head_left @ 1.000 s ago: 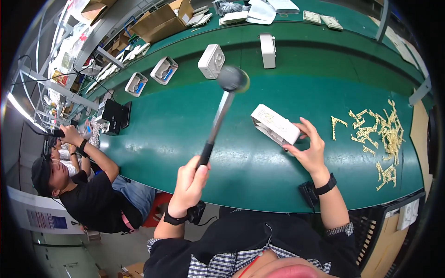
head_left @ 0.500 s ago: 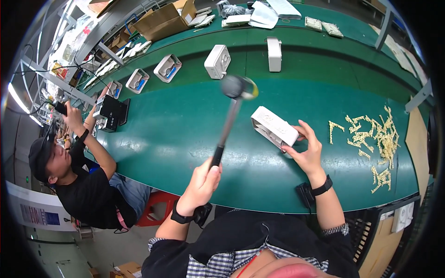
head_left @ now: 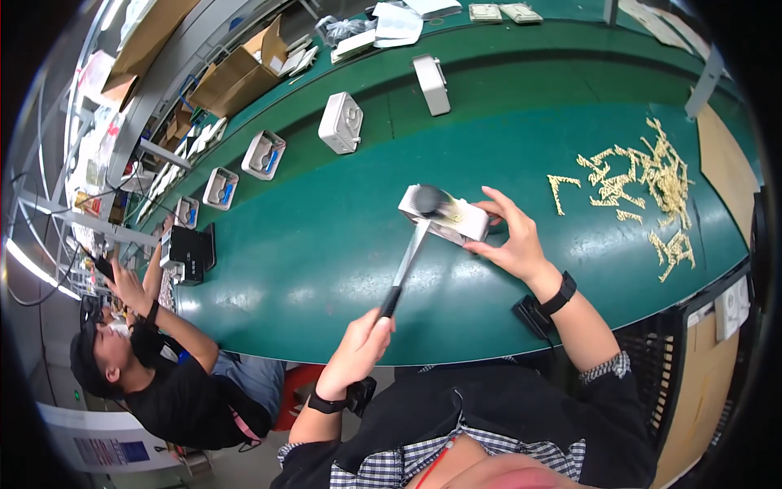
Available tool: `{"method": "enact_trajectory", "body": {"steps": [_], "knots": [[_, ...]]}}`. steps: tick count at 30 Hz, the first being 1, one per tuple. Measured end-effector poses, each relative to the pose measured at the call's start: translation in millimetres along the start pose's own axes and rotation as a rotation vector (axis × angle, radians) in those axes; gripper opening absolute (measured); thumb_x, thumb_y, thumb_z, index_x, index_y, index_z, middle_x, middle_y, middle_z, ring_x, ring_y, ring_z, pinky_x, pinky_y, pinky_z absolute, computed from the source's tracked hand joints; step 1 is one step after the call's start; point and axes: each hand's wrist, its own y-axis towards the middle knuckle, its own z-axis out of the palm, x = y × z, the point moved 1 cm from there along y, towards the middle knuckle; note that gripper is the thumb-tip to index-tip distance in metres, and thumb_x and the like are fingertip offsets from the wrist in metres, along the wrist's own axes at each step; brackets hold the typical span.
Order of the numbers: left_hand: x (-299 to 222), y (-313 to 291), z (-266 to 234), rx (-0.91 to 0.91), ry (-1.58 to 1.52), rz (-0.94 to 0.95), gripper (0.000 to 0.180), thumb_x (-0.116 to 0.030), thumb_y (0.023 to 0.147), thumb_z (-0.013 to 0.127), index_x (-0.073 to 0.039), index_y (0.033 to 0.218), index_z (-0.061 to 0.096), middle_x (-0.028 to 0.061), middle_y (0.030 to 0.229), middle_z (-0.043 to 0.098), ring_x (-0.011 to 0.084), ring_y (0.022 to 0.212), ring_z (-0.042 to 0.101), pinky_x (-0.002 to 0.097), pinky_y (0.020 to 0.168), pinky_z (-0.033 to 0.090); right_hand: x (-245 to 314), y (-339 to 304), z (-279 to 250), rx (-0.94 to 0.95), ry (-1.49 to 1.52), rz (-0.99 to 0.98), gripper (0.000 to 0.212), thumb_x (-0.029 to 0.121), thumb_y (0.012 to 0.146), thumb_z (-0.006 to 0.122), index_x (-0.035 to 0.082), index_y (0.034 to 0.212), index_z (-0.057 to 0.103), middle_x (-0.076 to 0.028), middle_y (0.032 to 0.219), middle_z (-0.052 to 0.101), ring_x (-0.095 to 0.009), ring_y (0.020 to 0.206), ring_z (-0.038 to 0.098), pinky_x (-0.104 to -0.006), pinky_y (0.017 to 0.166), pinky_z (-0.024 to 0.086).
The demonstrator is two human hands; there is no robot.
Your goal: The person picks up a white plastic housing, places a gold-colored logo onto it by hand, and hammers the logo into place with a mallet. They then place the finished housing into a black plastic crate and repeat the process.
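My left hand (head_left: 358,349) is closed around the black grip of a mallet (head_left: 409,259). The mallet has a metal shaft and a black and yellowish head, which is blurred. Its head lies over the top of a white plastic housing (head_left: 472,218); whether they touch, I cannot tell. The housing rests on the green table and is partly covered by the head. My right hand (head_left: 515,241) grips the housing's right end between thumb and fingers.
White housings (head_left: 340,124) stand along the far side, with several open shells (head_left: 265,155) holding blue parts farther left. Yellow toothed strips (head_left: 666,175) lie scattered at right. A co-worker (head_left: 175,371) sits at left beside a black device (head_left: 187,254). A cardboard box (head_left: 242,73) sits far back.
The mallet head has come down from raised in the air onto or just above the housing. My right hand still holds the housing. The whole view has shifted and turned somewhat.
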Motion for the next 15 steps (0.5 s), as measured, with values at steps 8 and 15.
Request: {"method": "enact_trajectory", "body": {"steps": [8,15], "knots": [[-2.3,5.6,-1.7,-0.021,-0.093,0.004,0.028,-0.029,0.099,0.046,-0.002,0.093,0.048,-0.0045,0.060,0.036,0.0022,0.048,0.031,0.0196,0.042,0.024,-4.0,-0.3,0.8,0.014,0.020,-0.014,0.084,0.016,0.064,0.085,0.005,0.135,0.041,-0.011,0.111,0.066,-0.024,0.095,0.064,-0.0309,0.076,0.050],[-18.7,4.3,1.3,-0.006,-0.076,-0.103,0.030,-0.032,0.100,0.045,-0.003,0.092,0.047,-0.0042,0.059,0.037,0.0033,0.046,0.031,0.0207,0.040,0.024,-1.1,-3.8,-2.1,0.015,0.064,0.010,0.085,0.017,0.065,0.084,0.005,0.137,0.040,-0.012,0.113,0.064,-0.025,0.097,0.063,-0.0323,0.079,0.051]]}}
